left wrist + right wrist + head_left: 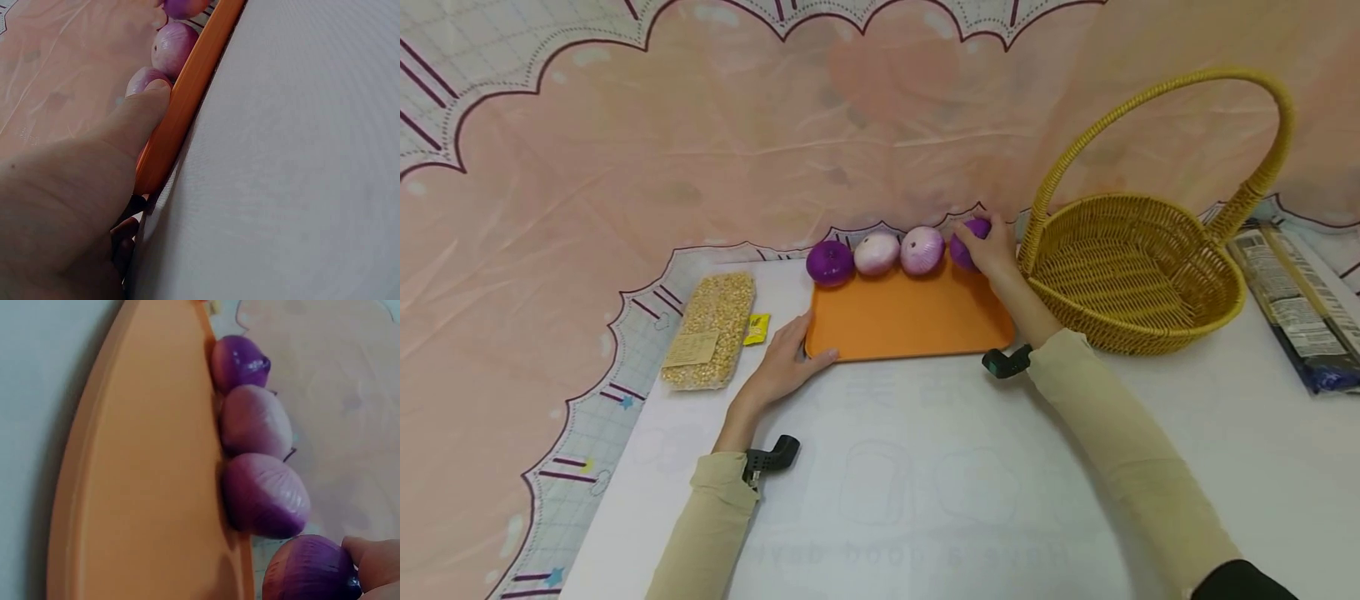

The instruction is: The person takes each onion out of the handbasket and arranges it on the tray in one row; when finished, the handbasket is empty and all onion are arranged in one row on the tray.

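Observation:
Four onions stand in a row along the far edge of an orange tray (910,317). From the left they are a dark purple onion (830,263), a pale onion (877,253), a pink-purple onion (922,251) and another purple onion (964,254). My right hand (992,246) grips that last one at the tray's far right corner; its fingertips and the onion (309,569) show low in the right wrist view. With the thumb along the front edge and the fingers at the left side, my left hand (784,362) holds the tray's near left corner.
Close behind my right forearm stands a yellow wicker basket (1138,267) with a tall handle. A bag of yellow kernels (711,332) and a small yellow packet (757,329) lie left of the tray. Dark packages (1300,308) lie at the far right.

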A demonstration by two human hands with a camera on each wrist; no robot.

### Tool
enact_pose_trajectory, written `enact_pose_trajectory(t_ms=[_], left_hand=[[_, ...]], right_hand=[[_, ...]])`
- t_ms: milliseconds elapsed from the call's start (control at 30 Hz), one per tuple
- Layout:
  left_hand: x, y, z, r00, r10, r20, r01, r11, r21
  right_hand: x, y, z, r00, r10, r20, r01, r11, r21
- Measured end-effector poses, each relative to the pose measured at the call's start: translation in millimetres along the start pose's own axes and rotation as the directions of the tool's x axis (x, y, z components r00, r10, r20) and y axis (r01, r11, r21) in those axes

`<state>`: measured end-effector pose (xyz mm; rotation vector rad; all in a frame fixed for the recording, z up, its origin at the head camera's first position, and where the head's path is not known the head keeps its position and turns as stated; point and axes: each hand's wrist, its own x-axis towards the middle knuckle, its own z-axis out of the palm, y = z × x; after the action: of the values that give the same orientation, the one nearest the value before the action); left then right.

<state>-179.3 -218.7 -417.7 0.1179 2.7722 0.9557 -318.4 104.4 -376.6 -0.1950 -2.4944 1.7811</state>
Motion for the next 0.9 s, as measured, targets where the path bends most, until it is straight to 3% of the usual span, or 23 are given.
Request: enact_pose_trajectory(t_ms=[333, 633, 900], left_hand=[[-0.8, 0.0, -0.5, 1.000, -0.006, -0.001, 0.006, 1.000, -0.003], [-2.2, 0.5, -1.1, 1.000, -0.004, 0.001, 0.004, 1.000, -0.003], [-1.9, 0.8, -0.2, 1.000, -0.014, 0.002, 0.014, 1.000, -0.004]], right_hand=[[14.3, 8.2, 6.7, 0.998, 0.061, -0.027, -0.061, 0.998, -0.033], [20.2, 16.6, 12.9, 0.998, 0.007, -0.069, -0.011, 0.999, -0.047], [25.4, 25.2, 16.2, 0.997, -0.030, -0.068, 0.018, 0.984, -0.175]])
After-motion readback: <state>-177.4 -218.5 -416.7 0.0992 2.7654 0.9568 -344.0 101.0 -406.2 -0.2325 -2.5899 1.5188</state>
